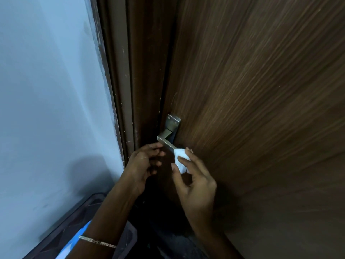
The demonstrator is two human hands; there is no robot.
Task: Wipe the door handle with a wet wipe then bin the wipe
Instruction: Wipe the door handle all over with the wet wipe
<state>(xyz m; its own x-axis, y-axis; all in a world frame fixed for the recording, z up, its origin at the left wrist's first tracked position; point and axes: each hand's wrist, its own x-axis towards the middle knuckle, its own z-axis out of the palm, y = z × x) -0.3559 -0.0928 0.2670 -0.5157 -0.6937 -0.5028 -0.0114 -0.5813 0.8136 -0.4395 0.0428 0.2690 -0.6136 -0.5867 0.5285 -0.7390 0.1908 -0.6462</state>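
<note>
A metal lever door handle [165, 140] on its backplate [173, 123] is mounted near the left edge of a dark wooden door [252, 90]. My right hand [194, 176] holds a crumpled white wet wipe [181, 158] pinched between thumb and fingers, pressed over the free end of the lever. My left hand [143, 161] hovers just left of the lever and below it, fingers curled and apart, holding nothing. A thin bracelet sits on my left wrist.
The brown door frame [127, 90] runs down left of the door, beside a pale blue wall [46, 90]. A dark plastic bin or crate [74, 221] with something blue inside stands on the floor at lower left, under my left forearm.
</note>
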